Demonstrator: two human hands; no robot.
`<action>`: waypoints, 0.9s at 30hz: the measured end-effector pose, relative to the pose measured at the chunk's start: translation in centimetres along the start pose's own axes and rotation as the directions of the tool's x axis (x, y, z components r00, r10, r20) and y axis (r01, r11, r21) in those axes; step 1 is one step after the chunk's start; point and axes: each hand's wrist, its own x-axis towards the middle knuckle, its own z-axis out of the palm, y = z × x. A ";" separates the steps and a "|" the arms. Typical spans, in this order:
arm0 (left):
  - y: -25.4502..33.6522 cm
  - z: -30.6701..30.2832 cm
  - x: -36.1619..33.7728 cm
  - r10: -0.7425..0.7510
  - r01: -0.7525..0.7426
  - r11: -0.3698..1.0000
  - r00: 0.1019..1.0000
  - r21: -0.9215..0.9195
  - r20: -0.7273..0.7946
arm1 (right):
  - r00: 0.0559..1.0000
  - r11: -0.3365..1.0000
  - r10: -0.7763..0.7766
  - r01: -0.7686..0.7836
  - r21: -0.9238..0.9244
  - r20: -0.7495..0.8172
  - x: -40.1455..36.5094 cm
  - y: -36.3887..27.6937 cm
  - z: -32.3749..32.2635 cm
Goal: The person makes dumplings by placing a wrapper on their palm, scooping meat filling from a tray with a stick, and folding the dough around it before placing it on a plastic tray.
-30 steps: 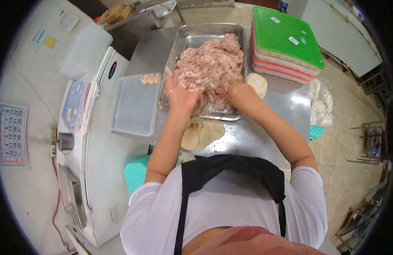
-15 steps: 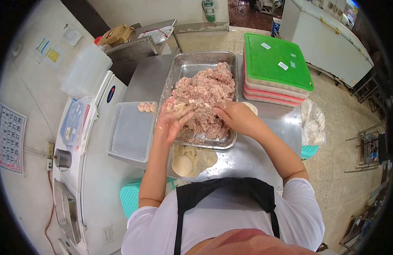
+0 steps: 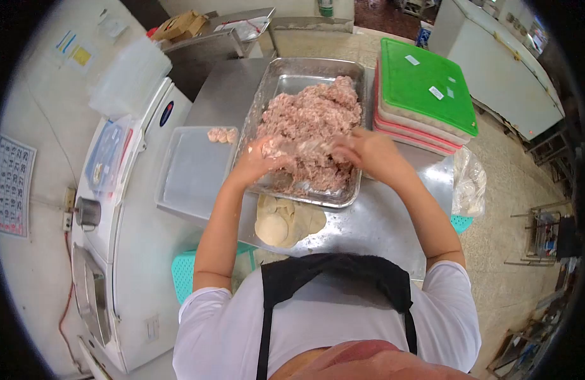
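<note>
A metal tray [image 3: 314,65] holds a large mound of pink ground meat [image 3: 311,114]. Over the tray's left side my left hand [image 3: 256,163] is curled around a dumpling wrapper [image 3: 271,148] with some meat on it. My right hand [image 3: 371,153] is at the tray's right side, fingers bent together over the meat. Something thin and pale seems to stretch from it toward the left hand, too blurred to name. Below the tray, round dough wrappers [image 3: 271,228] lie overlapping on the steel table [image 3: 362,231].
Left of the tray sits a translucent plastic container [image 3: 194,171] with several filled dumplings [image 3: 222,135] in its far corner. Stacked boxes with a green lid [image 3: 425,82] stand at the right. A white refrigerator [image 3: 150,253] flanks the table's left; a plastic bag [image 3: 468,183] hangs at the right edge.
The view has shifted, so the tray and table appear higher. My hands have moved slightly apart, and the right hand has drawn back to the right above the meat.
</note>
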 end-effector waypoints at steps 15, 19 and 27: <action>2.3 0.1 -2.8 0.316 -0.313 0.948 0.946 -0.055 0.068 | 0.930 0.835 0.115 -0.281 0.473 0.350 0.8 -1.2 -2.8; 2.1 0.0 -2.9 0.499 -0.500 0.866 0.865 0.001 0.061 | 0.980 0.931 0.072 -0.134 0.341 0.187 -0.3 -0.6 -3.8; 0.2 0.7 -1.4 0.420 -0.430 0.900 0.899 0.068 0.124 | 0.992 0.993 0.048 -0.060 0.104 0.117 0.3 -0.9 0.4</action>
